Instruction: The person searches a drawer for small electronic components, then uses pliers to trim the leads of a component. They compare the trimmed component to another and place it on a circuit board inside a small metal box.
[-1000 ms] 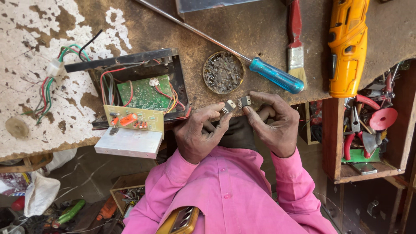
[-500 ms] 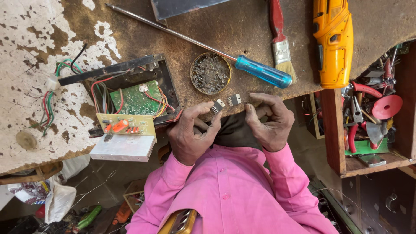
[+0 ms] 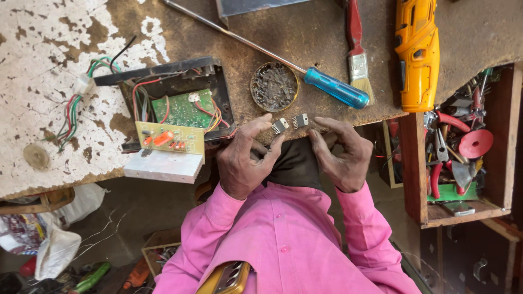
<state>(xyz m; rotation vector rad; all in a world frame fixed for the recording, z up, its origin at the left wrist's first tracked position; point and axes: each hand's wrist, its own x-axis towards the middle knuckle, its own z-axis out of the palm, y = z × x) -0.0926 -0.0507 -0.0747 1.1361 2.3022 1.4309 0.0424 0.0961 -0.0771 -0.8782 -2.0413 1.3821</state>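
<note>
- Left hand pinches a small grey finned chip by its fingertips, raised for inspection.
- Right hand pinches a matching dark chip just beside it, over the worn bench edge, apparently for comparison.

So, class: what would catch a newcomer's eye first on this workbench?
Probably the two hands at the bench edge, the left hand and right hand each pinching a small electronic chip. Next, the yellow power tool at upper right and the opened device with a green circuit board on the left.
</note>
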